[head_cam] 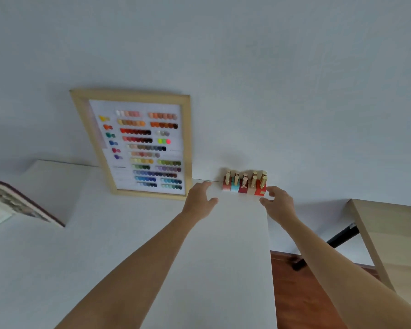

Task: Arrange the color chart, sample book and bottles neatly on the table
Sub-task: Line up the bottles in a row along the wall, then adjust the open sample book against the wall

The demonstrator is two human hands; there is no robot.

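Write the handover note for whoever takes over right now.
Left hand: open, empty, just left of the bottles.
Right hand: open, fingers at the bottles' right end; contact unclear.
Done: color chart leans on the wall; bottles grouped at the table's back edge.
Left: sample book lies at the far left, partly out of view; place it.

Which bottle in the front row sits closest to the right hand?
The bright red bottle at the right end of the row, beside the right hand's fingertips. The teal, dark red and other bottles stand further left, towards the left hand.
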